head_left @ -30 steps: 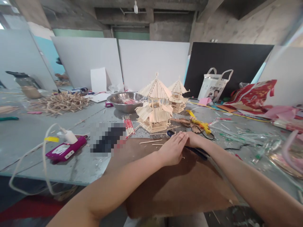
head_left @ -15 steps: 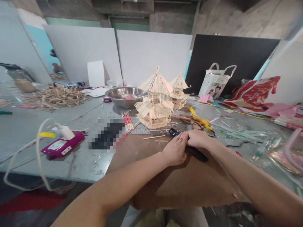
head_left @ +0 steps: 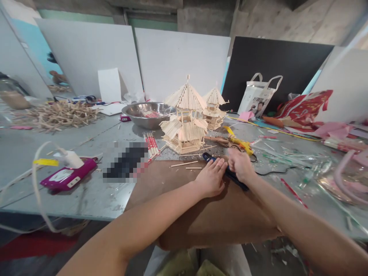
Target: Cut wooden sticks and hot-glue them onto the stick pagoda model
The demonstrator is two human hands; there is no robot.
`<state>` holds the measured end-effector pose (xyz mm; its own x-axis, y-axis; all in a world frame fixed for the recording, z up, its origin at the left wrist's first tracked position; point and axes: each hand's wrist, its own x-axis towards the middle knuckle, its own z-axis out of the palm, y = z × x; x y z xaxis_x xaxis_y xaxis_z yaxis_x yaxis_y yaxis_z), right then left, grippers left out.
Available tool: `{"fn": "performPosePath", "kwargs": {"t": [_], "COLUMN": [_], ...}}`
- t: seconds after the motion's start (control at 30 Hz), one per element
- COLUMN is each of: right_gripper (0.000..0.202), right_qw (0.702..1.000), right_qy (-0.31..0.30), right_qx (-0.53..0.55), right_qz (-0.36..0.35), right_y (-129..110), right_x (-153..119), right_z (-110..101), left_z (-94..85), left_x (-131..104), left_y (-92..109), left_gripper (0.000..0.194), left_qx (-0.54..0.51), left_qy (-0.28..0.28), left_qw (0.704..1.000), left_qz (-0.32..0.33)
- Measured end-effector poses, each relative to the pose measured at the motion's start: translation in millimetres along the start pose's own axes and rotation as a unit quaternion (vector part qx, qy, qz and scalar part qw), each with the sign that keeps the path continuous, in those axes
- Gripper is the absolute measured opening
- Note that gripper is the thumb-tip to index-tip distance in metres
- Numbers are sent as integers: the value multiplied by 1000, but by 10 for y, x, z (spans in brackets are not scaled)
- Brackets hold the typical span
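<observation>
A long dark blue and black tool point(head_left: 239, 183) lies slantwise on the brown board point(head_left: 207, 222); its exact kind is unclear. My left hand point(head_left: 212, 178) rests over its blue end, fingers together and pressing on it, thumb hidden. My right hand point(head_left: 240, 164) is closed just right of the left, raised a little over the tool; whatever its fingers pinch, if anything, does not show. Thin wooden sticks point(head_left: 184, 163) lie at the board's far edge. Just beyond stands a two-tiered pavilion model point(head_left: 184, 126) built from sticks, with a similar smaller model point(head_left: 214, 109) behind it.
A metal bowl point(head_left: 148, 117) holds red-and-white packets. Left are a stick pile point(head_left: 64, 115) and a purple power strip point(head_left: 70, 176) with a white cable. A yellow glue gun point(head_left: 243, 145) lies beyond my right hand. Plastic scraps, a red stick point(head_left: 293, 192) and a white bag point(head_left: 254, 96) are right.
My right hand has lifted slightly and come apart from the left, its fingers now curled. The left hand stays on the tool with its fingers a little more spread. The view has shifted slightly.
</observation>
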<state>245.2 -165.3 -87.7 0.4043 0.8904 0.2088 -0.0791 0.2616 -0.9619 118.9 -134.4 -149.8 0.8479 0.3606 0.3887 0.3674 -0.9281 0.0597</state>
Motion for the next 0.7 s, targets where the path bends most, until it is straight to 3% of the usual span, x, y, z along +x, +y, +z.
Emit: {"fn": "performPosePath", "kwargs": {"t": [0.1, 0.17, 0.23, 0.3, 0.33, 0.4, 0.47, 0.5, 0.6, 0.7], "right_gripper": [44, 45, 44, 40, 35, 24, 25, 29, 43, 44], "right_qw": [996, 996, 998, 984, 958, 869, 789, 767, 750, 743], "right_qy": [4, 0, 4, 11, 13, -7, -60, -91, -170, -209], "right_qx": [37, 33, -25, -174, -277, -480, -605, -633, -639, -636], "right_qz": [80, 87, 51, -27, -70, -120, -90, -56, 14, 6], "right_y": [377, 416, 343, 248, 212, 177, 182, 192, 233, 281], "right_x": [-16, 6, 32, 42, 38, 16, -12, -24, -46, -64], "right_z": [-12, -48, -80, -105, -114, -129, -135, -134, -125, -119], "left_z": [-2, -4, -5, 2, 10, 30, 36, 22, -139, -462], "left_x": [2, 1, -2, -8, -11, -12, -4, 5, 32, 19], "left_y": [11, 11, 9, 9, 10, 13, 1, -17, -148, -385], "left_gripper": [57, 57, 57, 57, 58, 58, 56, 55, 45, 32], "left_qx": [12, 17, 21, 24, 25, 25, 21, 17, 5, 2], "left_qy": [-12, -9, -2, 5, 7, 9, 10, 9, 1, -2], "left_qw": [1000, 1000, 1000, 1000, 1000, 1000, 1000, 1000, 1000, 999], "left_qz": [7, 4, -2, -8, -10, -12, -9, -4, 10, -42]}}
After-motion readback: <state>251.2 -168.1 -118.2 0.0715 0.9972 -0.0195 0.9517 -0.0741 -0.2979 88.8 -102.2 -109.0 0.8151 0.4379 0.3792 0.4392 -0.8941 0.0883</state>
